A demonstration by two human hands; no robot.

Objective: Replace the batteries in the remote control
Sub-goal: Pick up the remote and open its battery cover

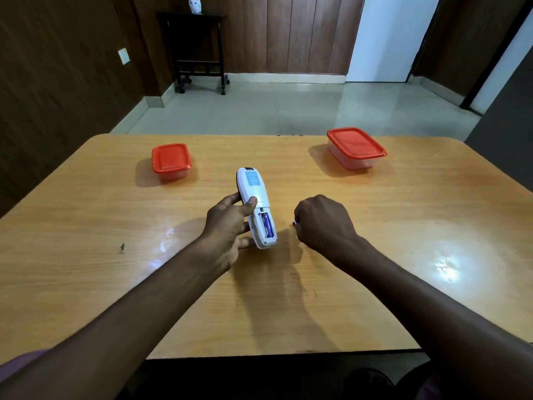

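Observation:
A white remote control (255,194) lies back-up in my left hand (227,226), thumb pressed on its back just above the open battery compartment. One purple battery (268,225) sits in the right slot; the left slot looks bare. The compartment cover is not visible. My right hand (324,222) is curled knuckles-up on the table just right of the remote, and a small purple tip of another battery (294,223) peeks from its fingers.
The wooden table (115,226) carries two clear containers with red lids: a small square one (171,160) at the back left and a larger one (355,147) at the back right. Beyond the far edge is tiled floor and a dark side table (199,47).

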